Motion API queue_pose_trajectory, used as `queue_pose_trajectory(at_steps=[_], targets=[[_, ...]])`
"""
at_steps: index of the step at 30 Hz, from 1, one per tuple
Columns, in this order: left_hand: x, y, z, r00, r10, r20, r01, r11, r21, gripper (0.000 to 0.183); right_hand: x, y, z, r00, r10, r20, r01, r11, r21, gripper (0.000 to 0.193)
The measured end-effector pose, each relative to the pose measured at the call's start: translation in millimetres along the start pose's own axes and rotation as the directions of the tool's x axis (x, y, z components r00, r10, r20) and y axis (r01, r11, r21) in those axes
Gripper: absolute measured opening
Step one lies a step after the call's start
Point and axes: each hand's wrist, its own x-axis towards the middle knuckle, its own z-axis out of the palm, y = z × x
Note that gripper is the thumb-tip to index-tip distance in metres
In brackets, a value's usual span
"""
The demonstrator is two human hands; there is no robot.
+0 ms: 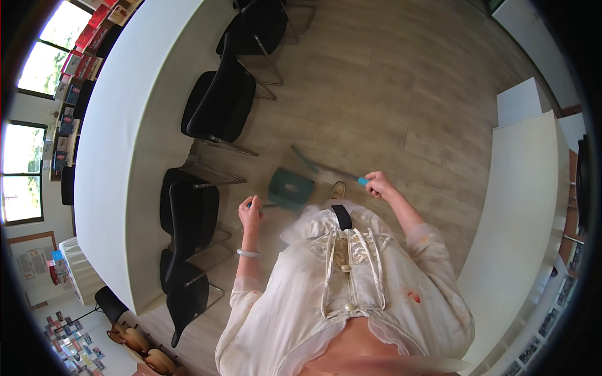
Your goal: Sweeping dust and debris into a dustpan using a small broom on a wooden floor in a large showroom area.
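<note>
My right hand (379,185) is closed round the blue-ended handle of a broom (305,160). The broom's thin stick slants left and away from me, and its teal bristle head is low near the floor. In my closed left hand (251,212) is the handle of a long-handled dustpan (285,180), with a bit of blue showing at the grip. The teal pan is close to the floor, just nearer to me than the broom head and apart from it. Whether the pan touches the floor, or holds anything, I cannot tell. My shoe (338,190) shows right of the pan.
Black chairs (229,106) with metal legs line the long white table (157,81) on my left. A white counter (517,188) runs along my right. Wood-look floor (389,81) stretches between them. Shelves of boxes (78,66) stand by the windows, far left.
</note>
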Motion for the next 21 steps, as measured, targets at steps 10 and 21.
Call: queue_pose_trajectory(at_steps=[10, 21], targets=[[70, 68, 92, 0.999, 0.036, 0.005, -0.035, 0.997, -0.068, 0.032, 99, -116, -62, 0.900, -0.307, -0.310, 0.188, 0.914, -0.359, 0.018], [174, 151, 192, 1.000, 0.016, 0.023, -0.015, 1.000, -0.020, 0.031, 179, -158, -47, 0.966, -0.255, -0.042, 0.195, 0.826, -0.529, 0.040]])
